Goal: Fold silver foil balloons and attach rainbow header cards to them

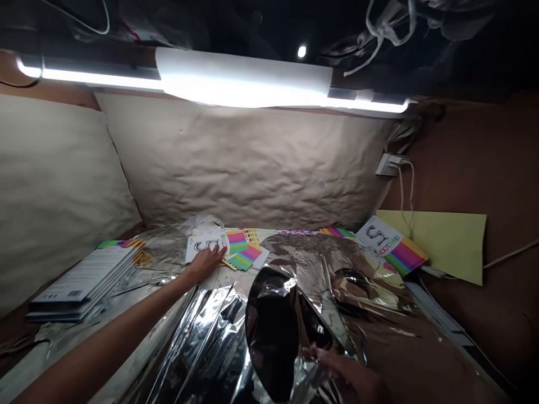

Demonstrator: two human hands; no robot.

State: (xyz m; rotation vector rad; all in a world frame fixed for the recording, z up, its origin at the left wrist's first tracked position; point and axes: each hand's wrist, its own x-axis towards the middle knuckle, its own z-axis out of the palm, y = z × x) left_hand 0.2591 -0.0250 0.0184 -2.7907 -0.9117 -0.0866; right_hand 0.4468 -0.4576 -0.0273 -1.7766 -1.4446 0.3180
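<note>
Silver foil (202,348), left hand (205,265) on cards (240,249), right hand (349,377) holding foil

Booklets (82,286) stand stacked at the desk's (12,328) left edge. Foil sheeting (202,336) covers the centre, with packets (240,249) along the back edge behind it. A card (438,244) lies at the right, below a wall socket (389,165).

Right hand (347,376): cut off by the bottom edge, wrist out of frame; its hold on the silver foil (269,331) cannot be told.
Left hand (206,264): covers part of the printed sheet (200,245) beyond the foil.
Foil: lower end cut off by the bottom edge.
Stacked booklets (84,280): left of the foil, print too small to read.
</note>
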